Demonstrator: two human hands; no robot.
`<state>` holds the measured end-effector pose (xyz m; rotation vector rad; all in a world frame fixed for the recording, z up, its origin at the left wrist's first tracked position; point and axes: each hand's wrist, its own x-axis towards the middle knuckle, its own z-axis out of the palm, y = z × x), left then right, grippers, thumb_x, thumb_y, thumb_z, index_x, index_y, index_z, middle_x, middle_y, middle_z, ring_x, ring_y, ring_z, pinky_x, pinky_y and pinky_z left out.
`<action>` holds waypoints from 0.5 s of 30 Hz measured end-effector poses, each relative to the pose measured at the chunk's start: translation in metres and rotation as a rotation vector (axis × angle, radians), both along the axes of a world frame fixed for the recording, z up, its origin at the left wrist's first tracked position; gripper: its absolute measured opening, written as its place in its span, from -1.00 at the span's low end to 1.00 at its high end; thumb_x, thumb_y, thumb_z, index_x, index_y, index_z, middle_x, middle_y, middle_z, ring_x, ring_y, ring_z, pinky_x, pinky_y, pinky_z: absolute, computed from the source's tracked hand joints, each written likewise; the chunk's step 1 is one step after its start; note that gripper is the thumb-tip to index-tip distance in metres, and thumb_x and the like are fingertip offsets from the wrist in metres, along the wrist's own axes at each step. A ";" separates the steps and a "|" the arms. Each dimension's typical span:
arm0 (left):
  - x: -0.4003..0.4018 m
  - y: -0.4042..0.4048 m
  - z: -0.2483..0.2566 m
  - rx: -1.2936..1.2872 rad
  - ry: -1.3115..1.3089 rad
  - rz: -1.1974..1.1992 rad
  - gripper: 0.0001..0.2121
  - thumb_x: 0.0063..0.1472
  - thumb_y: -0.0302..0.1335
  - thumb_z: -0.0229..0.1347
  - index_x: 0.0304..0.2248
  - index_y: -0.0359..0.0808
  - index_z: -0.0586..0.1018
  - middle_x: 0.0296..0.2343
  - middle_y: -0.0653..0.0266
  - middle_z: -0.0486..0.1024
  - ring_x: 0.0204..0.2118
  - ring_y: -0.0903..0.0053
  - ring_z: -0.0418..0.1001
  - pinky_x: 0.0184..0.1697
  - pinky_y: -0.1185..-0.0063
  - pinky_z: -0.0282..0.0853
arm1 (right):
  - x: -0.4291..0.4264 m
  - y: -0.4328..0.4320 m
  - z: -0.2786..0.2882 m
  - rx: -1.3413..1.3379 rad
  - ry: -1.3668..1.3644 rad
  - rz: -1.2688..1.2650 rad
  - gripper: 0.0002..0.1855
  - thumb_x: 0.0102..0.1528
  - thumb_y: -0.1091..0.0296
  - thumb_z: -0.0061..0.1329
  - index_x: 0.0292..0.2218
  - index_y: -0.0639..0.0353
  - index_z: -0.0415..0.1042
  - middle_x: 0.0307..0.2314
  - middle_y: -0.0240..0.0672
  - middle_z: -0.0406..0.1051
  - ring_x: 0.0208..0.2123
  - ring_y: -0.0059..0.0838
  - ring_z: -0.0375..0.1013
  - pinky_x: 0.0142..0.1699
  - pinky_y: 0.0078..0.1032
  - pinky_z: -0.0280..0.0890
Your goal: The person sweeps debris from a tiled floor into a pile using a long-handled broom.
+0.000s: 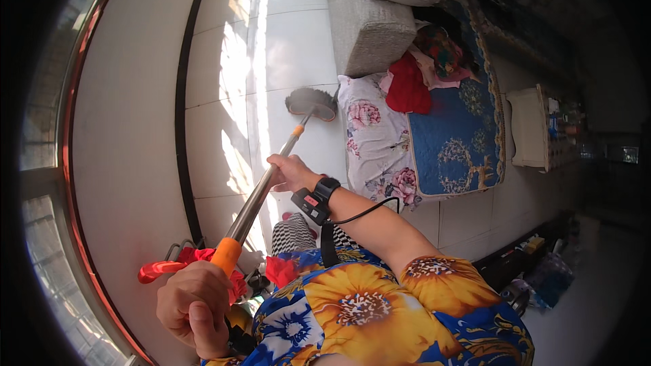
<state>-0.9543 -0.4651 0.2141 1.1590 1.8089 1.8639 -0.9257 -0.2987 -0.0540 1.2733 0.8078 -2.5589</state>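
A mop (249, 198) with a steel telescopic pole and orange collars runs from the lower left up to the floor. My left hand (196, 305) is closed around the pole's top end, by the orange grip. Lower down the pole, my right hand (291, 172) is wrapped around the metal tube; a black strap and a small device with a cable sit on that wrist. The dark, shaggy mop head (311, 103) rests on the white floor tiles (290, 51), close beside the end of the flowered sofa cover.
On the right stands a sofa with a grey armrest (376, 35), a blue mat (447, 147) and red clothes (408, 84). Along the left runs a white wall (127, 86) with a dark skirting. Red items (236, 284) lie beside my left hand. Further right is a cream stand (526, 127).
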 end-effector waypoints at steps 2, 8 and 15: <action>0.030 -0.011 0.004 0.035 0.069 -0.043 -0.73 0.23 -0.42 -0.20 -0.65 -0.20 0.18 -0.87 0.47 0.08 -0.83 0.70 0.04 -0.65 0.66 0.09 | 0.027 -0.018 -0.004 0.006 0.036 0.016 -0.71 0.01 0.13 -0.12 -0.51 0.21 0.33 -0.66 -0.26 0.42 -0.64 -0.46 0.43 -0.56 -0.56 0.30; 0.102 -0.068 -0.026 0.159 -0.004 -0.143 -0.69 0.19 -0.52 -0.14 -0.71 -0.28 0.18 -0.81 0.38 0.07 -0.74 0.58 0.01 -0.65 0.56 -0.06 | 0.091 -0.068 -0.004 0.058 0.028 -0.114 -0.70 -0.08 0.17 -0.12 -0.59 0.27 0.33 -0.74 -0.25 0.35 -0.77 -0.53 0.31 -0.72 -0.59 0.22; 0.209 -0.079 0.007 0.181 -0.083 -0.163 -0.71 0.16 -0.56 -0.19 -0.71 -0.29 0.15 -0.80 0.36 0.08 -0.73 0.57 0.01 -0.64 0.55 -0.07 | 0.179 -0.112 0.004 0.059 0.017 -0.173 -0.69 -0.07 0.16 -0.13 -0.62 0.25 0.31 -0.75 -0.27 0.32 -0.79 -0.48 0.30 -0.72 -0.55 0.18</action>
